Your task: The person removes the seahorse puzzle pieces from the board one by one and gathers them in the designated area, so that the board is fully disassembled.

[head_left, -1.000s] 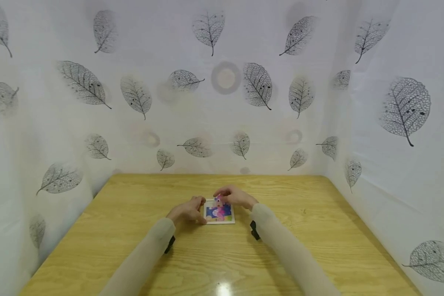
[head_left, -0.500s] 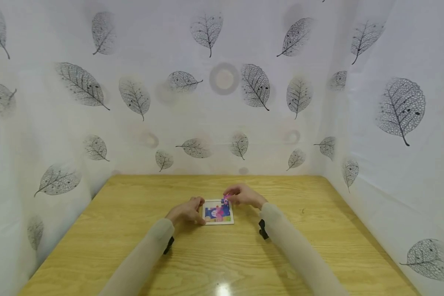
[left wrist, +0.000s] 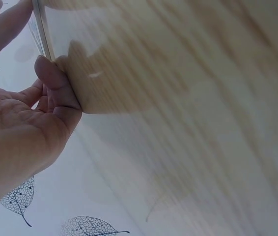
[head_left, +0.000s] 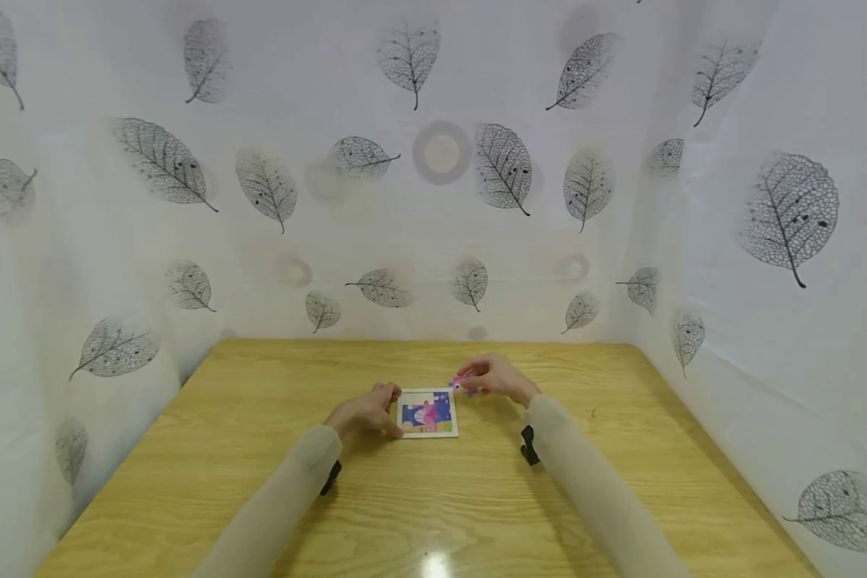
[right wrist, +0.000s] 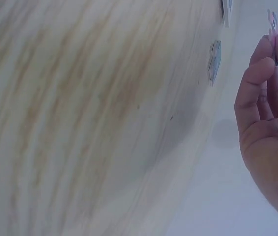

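Note:
A small jigsaw puzzle in a white-edged tray lies on the table, with blue, pink and yellow pieces in its lower and right parts. My left hand holds the tray's left side, thumb at the near corner and fingers at the far one. In the left wrist view, the fingers touch the edge of the tray. Just past the tray's far right corner, my right hand pinches a pink puzzle piece between thumb and fingertips. The right wrist view shows that piece edge-on, raised off the table.
Another puzzle piece lies flat on the table below the right hand. The wooden table is enclosed at the back and sides by a white curtain with a leaf print.
My right hand has moved right with the pink piece, from above the tray to beyond its far right corner, uncovering the tray's upper part. My left hand stays at the tray.

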